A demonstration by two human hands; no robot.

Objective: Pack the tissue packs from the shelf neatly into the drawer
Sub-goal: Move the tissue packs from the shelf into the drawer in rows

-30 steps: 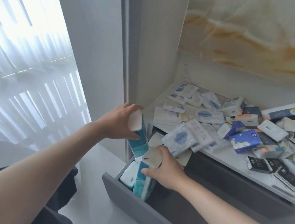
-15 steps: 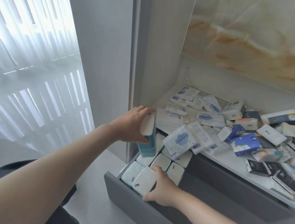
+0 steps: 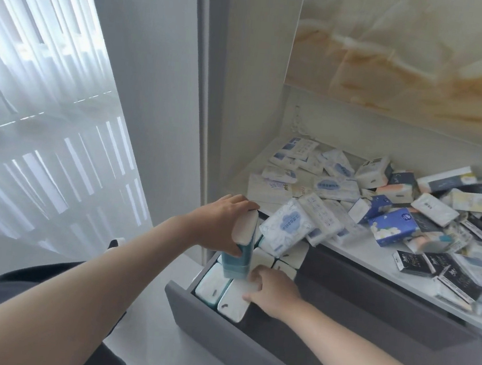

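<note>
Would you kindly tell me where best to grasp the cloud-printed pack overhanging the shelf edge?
Grip the cloud-printed pack across its long sides near the lower end, coming from the front: it tilts, that end jutting free over the drawer.

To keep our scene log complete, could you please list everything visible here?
shelf: one, white, right of centre.
loose tissue packs: many, white, blue and black, piled on the shelf.
drawer: one, grey, open below the shelf.
packed tissue packs: several, white ends, upright at the drawer's left end.
teal pack: one, teal and white, upright over the drawer.
curtain: one, white, far left.
marbled panel: one, beige, above the shelf.
left grip: one, holds the teal pack.
right grip: one, grips a front packed pack.
</note>
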